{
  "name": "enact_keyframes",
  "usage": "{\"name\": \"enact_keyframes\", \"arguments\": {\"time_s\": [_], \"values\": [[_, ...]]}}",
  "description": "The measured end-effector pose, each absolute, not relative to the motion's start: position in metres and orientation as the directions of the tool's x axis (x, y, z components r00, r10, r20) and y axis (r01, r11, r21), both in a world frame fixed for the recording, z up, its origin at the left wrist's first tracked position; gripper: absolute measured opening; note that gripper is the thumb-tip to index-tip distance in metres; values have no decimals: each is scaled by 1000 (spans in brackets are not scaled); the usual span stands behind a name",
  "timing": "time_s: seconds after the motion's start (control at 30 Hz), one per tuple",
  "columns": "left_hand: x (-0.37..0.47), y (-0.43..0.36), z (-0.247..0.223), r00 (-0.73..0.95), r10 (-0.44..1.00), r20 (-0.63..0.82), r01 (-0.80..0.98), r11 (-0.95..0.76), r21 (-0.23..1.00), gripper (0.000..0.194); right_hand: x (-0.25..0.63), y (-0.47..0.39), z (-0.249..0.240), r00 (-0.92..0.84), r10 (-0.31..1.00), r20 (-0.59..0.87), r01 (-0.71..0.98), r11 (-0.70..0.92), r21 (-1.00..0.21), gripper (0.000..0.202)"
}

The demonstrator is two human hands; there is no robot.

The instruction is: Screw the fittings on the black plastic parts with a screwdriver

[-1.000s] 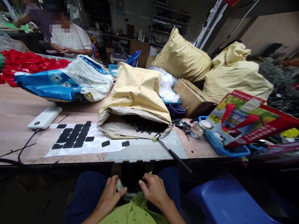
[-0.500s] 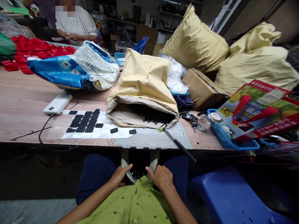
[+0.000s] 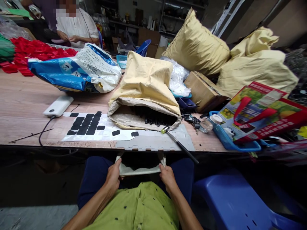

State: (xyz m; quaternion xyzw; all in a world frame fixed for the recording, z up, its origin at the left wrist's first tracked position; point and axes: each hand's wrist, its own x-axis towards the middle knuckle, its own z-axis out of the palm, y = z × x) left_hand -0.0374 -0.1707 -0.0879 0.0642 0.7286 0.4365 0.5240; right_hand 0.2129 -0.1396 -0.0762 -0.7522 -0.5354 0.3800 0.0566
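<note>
Below the table edge, between my knees, a pale sack [image 3: 140, 172] has its mouth spread wide, with a dark inside. My left hand [image 3: 113, 175] grips the left side of its rim, and my right hand [image 3: 167, 175] pinches the right side. On the table in front, a beige sack [image 3: 148, 75] lies with its opening toward me and several black pieces [image 3: 155, 118] inside. A hammer [image 3: 178, 143] rests at its mouth, the handle sticking out past the table edge. Black rounded patches [image 3: 86, 124] lie on a white sheet [image 3: 105, 135] at the left.
A white power bank [image 3: 59, 106] with a cable and a blue-white bag [image 3: 72, 70] are on the left. At the right are a blue basket [image 3: 224, 137], a colourful bag [image 3: 254, 111] and a blue stool [image 3: 235, 198]. Across the table sits a person in white [image 3: 76, 28].
Both hands have moved apart and slightly up, pulling the pale sack's mouth wider. Its near rim now stretches between them. The view has shifted slightly.
</note>
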Motion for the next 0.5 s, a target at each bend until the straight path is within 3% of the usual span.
{"name": "enact_keyframes", "arguments": {"time_s": [0.2, 0.5], "values": [[-48, -170, -78, -403, 586, -704, -260, 664, 701, 51, 217, -129, -76, 116, 866, -486, 757, -394, -521, 48], [-44, -178, -70, -362, 581, -729, -150, 736, 660, 65, 219, -150, -57, 111, 877, -467, 873, -310, -376, 41]]}}
